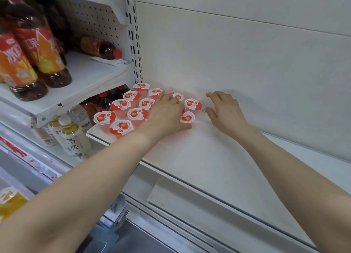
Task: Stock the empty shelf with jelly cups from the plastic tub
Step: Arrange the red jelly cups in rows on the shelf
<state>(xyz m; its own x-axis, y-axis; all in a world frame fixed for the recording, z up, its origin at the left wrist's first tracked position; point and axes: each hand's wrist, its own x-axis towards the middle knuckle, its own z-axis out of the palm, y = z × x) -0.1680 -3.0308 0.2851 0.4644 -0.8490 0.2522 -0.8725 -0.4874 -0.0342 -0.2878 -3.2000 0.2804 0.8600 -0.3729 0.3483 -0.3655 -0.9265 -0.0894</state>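
Several jelly cups [121, 126] with red strawberry lids stand in a cluster at the left end of the white shelf [218, 157]. My left hand [167, 112] lies over the right part of the cluster, and its fingers and thumb curl round a jelly cup [187, 117] that stands on the shelf. One more cup [192, 103] stands just behind it. To the right, my right hand [225, 110] hovers above the shelf near the back wall, fingers loosely spread, holding nothing. The plastic tub is out of view.
The bay to the left holds iced tea bottles [22, 70] on an upper shelf, and pale drink bottles [73, 137] below. A perforated upright [135, 44] divides the bays. An orange jelly cup [9, 197] shows at the lower left edge.
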